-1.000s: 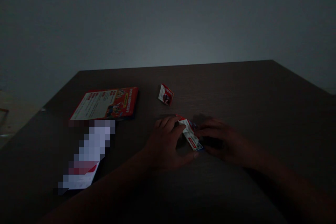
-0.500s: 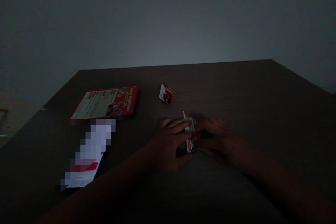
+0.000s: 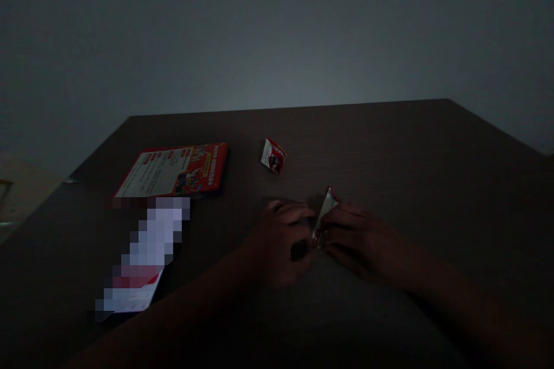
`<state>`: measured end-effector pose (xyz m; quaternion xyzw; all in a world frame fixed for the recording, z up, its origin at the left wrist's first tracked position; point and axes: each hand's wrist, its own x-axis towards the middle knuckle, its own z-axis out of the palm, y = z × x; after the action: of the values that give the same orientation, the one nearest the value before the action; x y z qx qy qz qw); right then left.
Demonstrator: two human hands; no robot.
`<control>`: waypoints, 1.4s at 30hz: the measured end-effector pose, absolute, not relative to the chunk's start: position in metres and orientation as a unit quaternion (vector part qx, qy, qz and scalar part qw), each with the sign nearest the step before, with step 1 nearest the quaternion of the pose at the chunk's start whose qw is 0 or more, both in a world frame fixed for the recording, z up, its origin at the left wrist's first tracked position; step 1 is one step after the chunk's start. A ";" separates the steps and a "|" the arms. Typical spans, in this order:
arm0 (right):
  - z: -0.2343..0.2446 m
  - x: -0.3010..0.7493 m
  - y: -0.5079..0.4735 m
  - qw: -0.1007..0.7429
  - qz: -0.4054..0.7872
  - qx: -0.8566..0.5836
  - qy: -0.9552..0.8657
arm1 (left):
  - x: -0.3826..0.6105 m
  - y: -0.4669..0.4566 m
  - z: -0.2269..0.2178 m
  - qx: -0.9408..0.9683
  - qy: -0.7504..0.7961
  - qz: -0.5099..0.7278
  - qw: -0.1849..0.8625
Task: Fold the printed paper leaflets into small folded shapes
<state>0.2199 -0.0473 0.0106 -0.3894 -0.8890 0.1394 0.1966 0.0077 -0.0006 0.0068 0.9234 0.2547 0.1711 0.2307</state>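
Observation:
A small folded card [image 3: 325, 207], pale with red printed edges, stands tilted over the dark table between my two hands. My right hand [image 3: 361, 236] has its fingers closed on the card's right side. From the left, my left hand [image 3: 279, 242] curls its fingers and thumb against the card's lower left edge, the fingertips partly in shadow. Beyond the hands, a second small folded card [image 3: 274, 157], red and white with a dark picture, rests on the table.
To the left lies a flat red and white printed pack [image 3: 173, 172] with pictures and lettering. A phone with a lit, blurred-out screen [image 3: 151, 248] lies just in front of it, beside my left forearm. The brown table [image 3: 381, 150] meets a pale wall.
The card between my hands has turned and tipped to the right, so its pale face leans towards my right fingers. My left fingers have drawn back from its face and curled more.

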 end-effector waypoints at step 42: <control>-0.001 0.202 -0.045 0.274 0.247 -0.525 -0.767 | 0.015 -0.014 0.009 0.861 0.430 0.156 0.222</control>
<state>0.2023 -0.0451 -0.0010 -0.5253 -0.7667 0.2474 0.2739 0.0153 -0.0136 0.0087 0.8614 0.4297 0.1556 0.2218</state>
